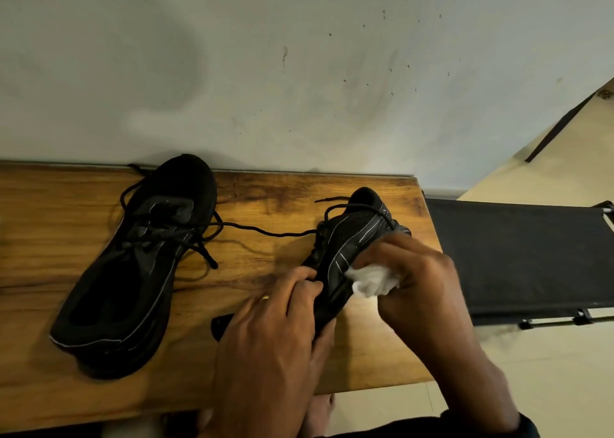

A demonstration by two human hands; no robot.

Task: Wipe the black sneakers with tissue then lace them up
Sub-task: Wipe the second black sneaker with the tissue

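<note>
A wooden tabletop (282,198) with dark grain stands against a pale wall (299,55) flecked with small dark specks. Just beside its right edge sits a black fabric-covered frame (518,258) on a cream tiled floor (548,371).

A wooden table (282,191) with streaked grain stands flush against a pale grey-green wall (232,55) speckled with small dark marks. Right of the table sits a black fabric cot (518,258) on cream floor tiles (548,364).

Two sneakers on the table (272,201) – one (133,271) left, one (352,241) right
</note>
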